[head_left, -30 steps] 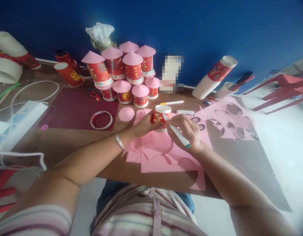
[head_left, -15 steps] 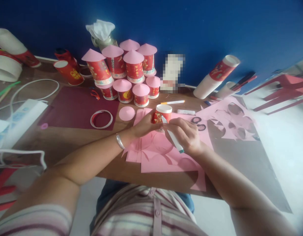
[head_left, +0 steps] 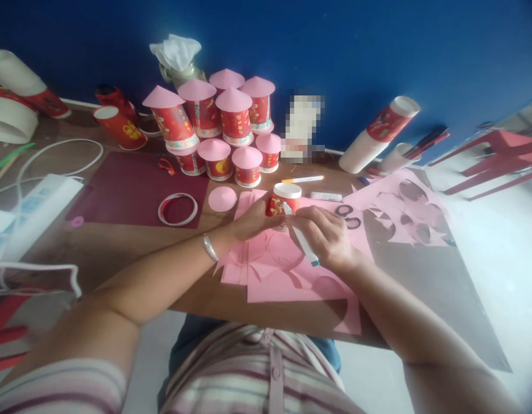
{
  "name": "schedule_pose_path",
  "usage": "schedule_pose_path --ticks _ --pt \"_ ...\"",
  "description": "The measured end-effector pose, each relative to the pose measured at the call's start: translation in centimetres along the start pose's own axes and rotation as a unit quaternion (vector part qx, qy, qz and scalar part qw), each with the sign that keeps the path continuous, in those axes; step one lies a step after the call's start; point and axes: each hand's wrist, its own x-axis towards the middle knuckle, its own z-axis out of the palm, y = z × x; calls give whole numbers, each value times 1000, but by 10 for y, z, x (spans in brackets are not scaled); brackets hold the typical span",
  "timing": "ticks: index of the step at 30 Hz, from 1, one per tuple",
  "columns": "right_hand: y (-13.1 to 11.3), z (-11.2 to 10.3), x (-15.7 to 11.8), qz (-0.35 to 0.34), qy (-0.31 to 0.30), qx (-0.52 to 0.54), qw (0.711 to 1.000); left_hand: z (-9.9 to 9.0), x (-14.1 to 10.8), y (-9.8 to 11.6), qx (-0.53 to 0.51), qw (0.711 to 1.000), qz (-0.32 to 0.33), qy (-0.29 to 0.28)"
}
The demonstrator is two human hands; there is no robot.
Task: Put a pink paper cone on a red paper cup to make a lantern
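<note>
Sitting in left grip (head_left: 255,221), red cup (head_left: 280,202)

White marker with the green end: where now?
Head view, right of centre: the marker is in the right hand, tip at the red patterned paper cup in the left hand.

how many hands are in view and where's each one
2: the left hand holds the red cup from its left side, and the right hand grips a white pen.
</note>
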Motion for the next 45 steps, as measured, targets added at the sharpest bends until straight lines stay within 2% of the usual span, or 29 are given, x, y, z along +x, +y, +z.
schedule_pose_path --ticks 5,12,18,32,40,45 --pt "1 0 -1 17 18 12 1000 -3 0 -3 -21 1000 -3 3" --pt "2 2 -4 81 56 68 993 -9 2 -13 -67 998 4 -12" --pt "2 2 -1 117 87 80 986 -10 4 -12 -97 995 8 -23" --pt "9 -3 1 176 71 102 976 -8 2 -3 -133 991 -8 -18" --pt "10 0 -1 197 84 97 972 -9 3 -3 -164 985 -2 -50" --pt "8 -2 -1 210 72 112 969 -10 2 -3 -173 984 3 -51"
